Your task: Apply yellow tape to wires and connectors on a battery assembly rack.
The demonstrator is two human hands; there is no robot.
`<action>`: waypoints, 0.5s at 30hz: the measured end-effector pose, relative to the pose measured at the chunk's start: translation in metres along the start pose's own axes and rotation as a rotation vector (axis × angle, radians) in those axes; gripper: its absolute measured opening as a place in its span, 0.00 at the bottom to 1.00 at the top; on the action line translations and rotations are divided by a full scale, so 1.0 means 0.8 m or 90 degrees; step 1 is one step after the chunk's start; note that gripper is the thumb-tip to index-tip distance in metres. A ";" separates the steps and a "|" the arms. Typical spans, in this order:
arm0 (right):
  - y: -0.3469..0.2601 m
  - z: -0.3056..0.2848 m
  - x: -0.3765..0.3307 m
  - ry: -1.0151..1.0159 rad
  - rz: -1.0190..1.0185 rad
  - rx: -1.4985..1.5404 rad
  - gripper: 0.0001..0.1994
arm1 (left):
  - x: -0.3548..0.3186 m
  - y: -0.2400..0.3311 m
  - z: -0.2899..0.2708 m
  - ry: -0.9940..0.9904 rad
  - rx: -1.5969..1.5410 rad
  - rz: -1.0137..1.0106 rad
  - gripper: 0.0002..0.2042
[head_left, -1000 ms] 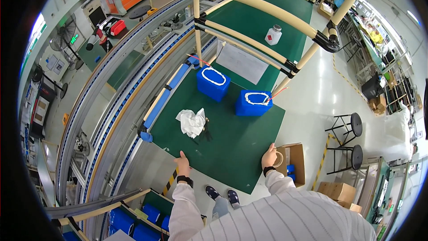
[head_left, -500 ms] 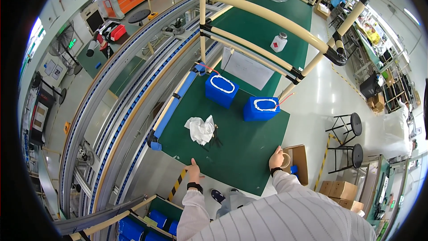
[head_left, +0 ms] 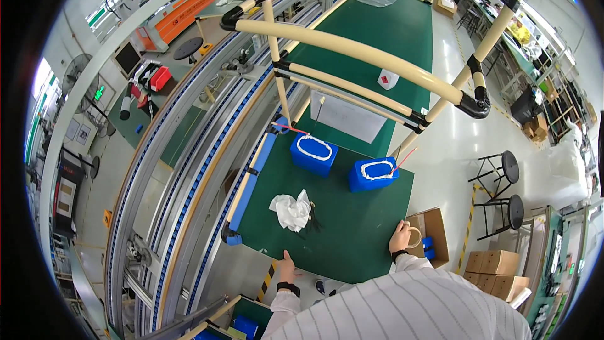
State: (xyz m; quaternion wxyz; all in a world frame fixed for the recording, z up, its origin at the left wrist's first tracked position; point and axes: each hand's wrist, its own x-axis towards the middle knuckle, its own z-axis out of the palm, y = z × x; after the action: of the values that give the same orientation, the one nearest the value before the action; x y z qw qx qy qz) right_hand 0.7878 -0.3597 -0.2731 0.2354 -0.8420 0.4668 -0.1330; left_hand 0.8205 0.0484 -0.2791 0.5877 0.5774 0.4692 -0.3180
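White crumpled cloth (head_left: 291,210) partly hides dark items on the green mat (head_left: 352,239).

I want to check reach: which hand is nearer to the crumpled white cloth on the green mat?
Left. The left hand rests at the mat's near edge just below the white cloth; the right hand is at the mat's right edge, farther away.

Bright, even overhead factory light, soft shadows, floor glare at right, strong fisheye bending, black rim.
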 end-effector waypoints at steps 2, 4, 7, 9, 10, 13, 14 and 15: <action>0.000 -0.005 0.002 0.010 -0.026 0.104 0.17 | 0.003 -0.008 -0.011 0.023 0.001 0.003 0.43; -0.011 -0.015 0.011 0.030 -0.055 0.199 0.14 | 0.009 -0.024 -0.035 -0.130 -0.042 0.060 0.42; -0.046 -0.047 0.018 0.133 -0.197 0.096 0.14 | 0.018 -0.066 -0.072 -0.129 -0.145 0.081 0.40; -0.087 -0.072 0.019 0.024 -0.302 0.133 0.13 | 0.020 -0.094 -0.096 -0.109 -0.198 0.080 0.39; -0.111 -0.085 0.015 -0.082 -0.366 0.171 0.12 | 0.010 -0.115 -0.117 -0.065 -0.190 0.098 0.38; -0.187 -0.118 -0.032 -0.452 -0.420 0.231 0.05 | -0.012 -0.150 -0.162 -0.004 -0.187 0.122 0.37; -0.209 -0.129 -0.057 -0.627 -0.432 0.291 0.08 | -0.016 -0.157 -0.172 0.009 -0.202 0.132 0.37; -0.227 -0.138 -0.083 -0.794 -0.505 0.358 0.12 | -0.023 -0.165 -0.183 0.045 -0.209 0.106 0.35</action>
State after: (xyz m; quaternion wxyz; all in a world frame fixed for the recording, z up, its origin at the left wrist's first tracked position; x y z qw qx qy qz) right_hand 0.8351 -0.2509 -0.0841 0.5926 -0.7738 -0.1373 0.1767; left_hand 0.6662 0.1713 -0.2966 0.6817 0.5214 0.4854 -0.1667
